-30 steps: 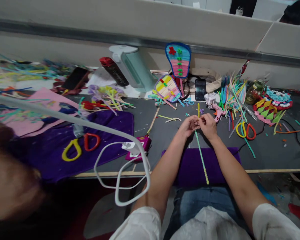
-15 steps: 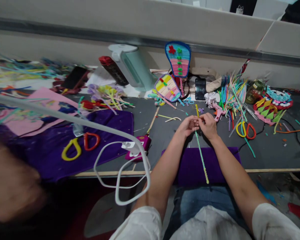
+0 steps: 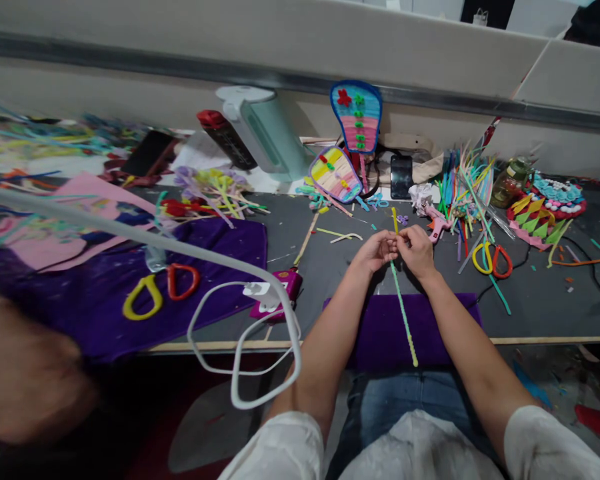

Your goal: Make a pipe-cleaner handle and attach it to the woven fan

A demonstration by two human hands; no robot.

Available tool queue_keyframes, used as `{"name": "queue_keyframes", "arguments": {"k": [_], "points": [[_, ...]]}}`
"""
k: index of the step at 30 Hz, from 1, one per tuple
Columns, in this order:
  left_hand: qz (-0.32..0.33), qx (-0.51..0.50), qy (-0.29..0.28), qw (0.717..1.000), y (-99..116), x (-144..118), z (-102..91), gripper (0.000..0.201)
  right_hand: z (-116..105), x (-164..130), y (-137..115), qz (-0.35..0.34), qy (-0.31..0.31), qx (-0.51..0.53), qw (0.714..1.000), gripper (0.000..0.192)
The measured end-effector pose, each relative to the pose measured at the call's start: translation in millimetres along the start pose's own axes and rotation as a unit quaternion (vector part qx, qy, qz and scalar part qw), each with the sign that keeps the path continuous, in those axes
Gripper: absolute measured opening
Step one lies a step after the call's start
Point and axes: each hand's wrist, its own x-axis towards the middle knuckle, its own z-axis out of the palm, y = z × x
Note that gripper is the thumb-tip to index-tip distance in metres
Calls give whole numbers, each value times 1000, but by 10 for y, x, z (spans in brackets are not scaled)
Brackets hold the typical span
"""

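Observation:
Both my hands meet over the table, pinching a long pipe cleaner [image 3: 403,315]. Its green and yellow length hangs toward my lap, and a yellow end [image 3: 395,221] sticks out beyond my fingers. My left hand [image 3: 379,249] has its fingers curled around it. My right hand [image 3: 417,251] is closed at the same spot, thumb and fingers pressed together. The exact join between the fingertips is hidden. Beneath the strand lies a purple cloth [image 3: 380,337] at the table edge. Cut pipe cleaner pieces [image 3: 337,235] lie just left of my hands.
Yellow-and-red-handled scissors [image 3: 492,261] and a pink glue gun [image 3: 437,225] lie to the right, near bundled pipe cleaners [image 3: 473,193]. Two fan-shaped crafts [image 3: 356,127] lean at the back by a kettle [image 3: 273,140]. A white cable [image 3: 180,237] loops across the left, near another person's blurred hand [image 3: 27,373].
Almost nothing differs. Both hands keep the same hold on the pipe cleaner, and the view has shifted very slightly.

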Motion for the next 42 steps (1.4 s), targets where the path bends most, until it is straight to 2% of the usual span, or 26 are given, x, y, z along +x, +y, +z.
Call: {"name": "queue_keyframes", "arguments": {"k": [11,23,31,36,42], "points": [[-11,19,28,999,22,-22,15,3,-2,11,-15,64,12,52,997,13],[72,63,21,995,-7,-25,37,5,50,6,59,132,29,143,981,14],[159,123,-16,980,-16,-51,68,21,59,41,118,194,22,248,949,16],[207,170,-3,963,-12,-64,72,23,41,63,139,235,4,343,910,20],[226,207,17,952,18,-104,76,22,-17,79,149,241,-25,380,893,21]]}}
